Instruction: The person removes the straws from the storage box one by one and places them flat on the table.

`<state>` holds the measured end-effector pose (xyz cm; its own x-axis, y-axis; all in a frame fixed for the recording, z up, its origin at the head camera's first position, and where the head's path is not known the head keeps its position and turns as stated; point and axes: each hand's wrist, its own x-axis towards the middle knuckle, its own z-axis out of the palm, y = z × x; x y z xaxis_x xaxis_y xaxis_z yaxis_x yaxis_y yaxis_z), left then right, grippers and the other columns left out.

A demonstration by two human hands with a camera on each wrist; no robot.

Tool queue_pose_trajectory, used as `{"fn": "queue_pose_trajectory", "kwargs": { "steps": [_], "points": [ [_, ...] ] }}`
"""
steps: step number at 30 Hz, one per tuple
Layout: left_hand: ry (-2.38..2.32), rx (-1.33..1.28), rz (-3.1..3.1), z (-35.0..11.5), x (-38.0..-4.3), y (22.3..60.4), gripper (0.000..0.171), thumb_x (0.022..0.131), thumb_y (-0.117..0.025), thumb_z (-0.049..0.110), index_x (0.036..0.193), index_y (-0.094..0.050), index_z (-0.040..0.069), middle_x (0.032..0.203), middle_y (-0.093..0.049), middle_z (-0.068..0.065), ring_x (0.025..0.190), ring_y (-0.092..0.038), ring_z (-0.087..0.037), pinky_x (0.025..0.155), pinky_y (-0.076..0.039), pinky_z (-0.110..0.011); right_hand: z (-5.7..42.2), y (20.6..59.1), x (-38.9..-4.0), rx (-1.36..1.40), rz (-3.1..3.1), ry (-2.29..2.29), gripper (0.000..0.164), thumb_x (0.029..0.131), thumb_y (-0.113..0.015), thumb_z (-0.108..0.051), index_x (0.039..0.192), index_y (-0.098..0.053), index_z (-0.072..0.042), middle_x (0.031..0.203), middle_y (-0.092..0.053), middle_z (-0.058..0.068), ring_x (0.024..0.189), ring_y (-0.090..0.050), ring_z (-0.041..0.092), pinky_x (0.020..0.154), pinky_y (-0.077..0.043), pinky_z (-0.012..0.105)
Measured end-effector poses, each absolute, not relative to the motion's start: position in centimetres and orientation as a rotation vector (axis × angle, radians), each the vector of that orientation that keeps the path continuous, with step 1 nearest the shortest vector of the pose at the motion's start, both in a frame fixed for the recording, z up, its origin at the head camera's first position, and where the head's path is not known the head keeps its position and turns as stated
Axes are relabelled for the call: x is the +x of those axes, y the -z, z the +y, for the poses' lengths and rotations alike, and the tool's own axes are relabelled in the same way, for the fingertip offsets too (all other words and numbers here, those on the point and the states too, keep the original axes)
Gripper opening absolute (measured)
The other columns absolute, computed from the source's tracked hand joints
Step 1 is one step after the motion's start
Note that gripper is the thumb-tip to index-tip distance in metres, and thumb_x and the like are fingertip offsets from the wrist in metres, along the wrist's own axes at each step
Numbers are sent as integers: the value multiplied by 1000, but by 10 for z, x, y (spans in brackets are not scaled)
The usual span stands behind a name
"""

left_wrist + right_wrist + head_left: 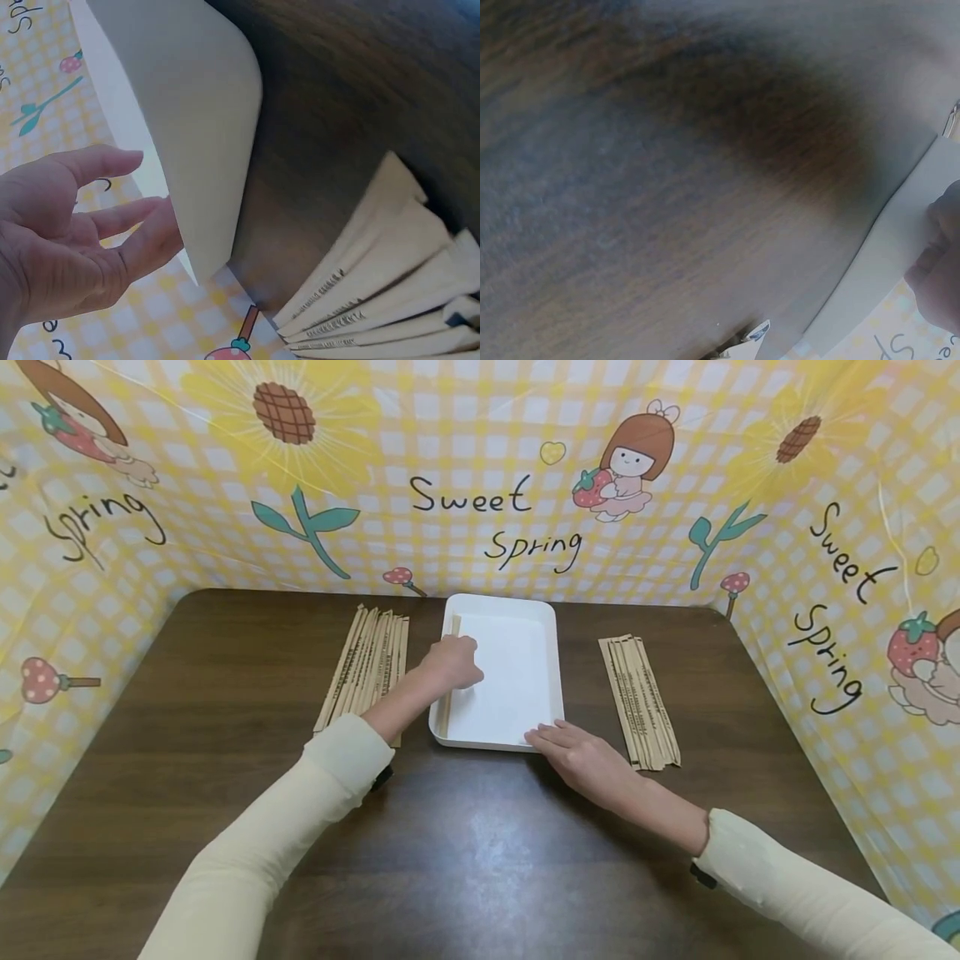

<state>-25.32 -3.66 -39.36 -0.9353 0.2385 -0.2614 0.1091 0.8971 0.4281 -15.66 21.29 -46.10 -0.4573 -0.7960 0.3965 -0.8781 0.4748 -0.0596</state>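
A white tray (502,672) lies on the dark table, and a slim paper-wrapped chopsticks packet (444,714) runs along its left inner wall. Over that packet is my left hand (452,662), reaching into the tray. In the left wrist view, the left hand (90,225) has its thumb and fingers apart; the fingertips pass behind the tray wall (199,135), where they are hidden. Meanwhile my right hand (588,762) rests its extended fingers on the tray's near right corner. The right wrist view catches this hand (941,262) only at its edge, against the tray's side (881,255).
Left of the tray lies a row of several brown paper packets (367,660) with printed lettering. A second row of similar packets (641,702) is to the right. Behind and beside the table (480,868) hangs a yellow checked cloth (465,427).
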Motion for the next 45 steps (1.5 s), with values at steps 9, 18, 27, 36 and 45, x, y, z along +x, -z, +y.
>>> {"fn": "queue_pose_trajectory", "kwargs": {
  "steps": [9,18,27,36,45],
  "points": [
    [-562,250,2766,-30,-252,398,36,90,-60,7,124,-58,-5,110,-60,-22,84,-57,-29,62,-50,-33,213,460,-157,1423,-2411,-372,39,82,-75,6,121,-68,5,119,-69,15,112,-65,28,102,-47,44],
    [-537,243,2809,-28,-256,409,9,92,-56,3,96,-58,-4,85,-57,-15,70,-56,-24,54,-48,-31,213,459,-157,1428,-2410,-378,38,83,-74,5,121,-68,5,118,-69,16,112,-65,28,102,-47,44],
    [-494,206,2829,-26,-263,418,10,94,-54,1,93,-63,-2,81,-61,-15,64,-57,-22,51,-48,-29,213,458,-156,1422,-2418,-370,39,83,-74,5,121,-68,5,118,-69,16,112,-65,28,103,-47,44],
    [-524,213,2805,-24,-263,421,12,94,-52,-1,99,-62,-4,84,-61,-16,66,-57,-23,52,-48,-29,213,460,-157,1422,-2413,-374,40,82,-74,6,121,-67,5,118,-69,16,111,-66,28,102,-47,43],
    [-596,183,2793,-24,-264,420,5,91,-55,0,96,-57,-1,87,-59,-16,72,-59,-27,55,-51,-32,212,458,-156,1417,-2413,-359,39,83,-74,6,121,-68,5,118,-70,16,111,-66,27,102,-47,43]
  ]
}}
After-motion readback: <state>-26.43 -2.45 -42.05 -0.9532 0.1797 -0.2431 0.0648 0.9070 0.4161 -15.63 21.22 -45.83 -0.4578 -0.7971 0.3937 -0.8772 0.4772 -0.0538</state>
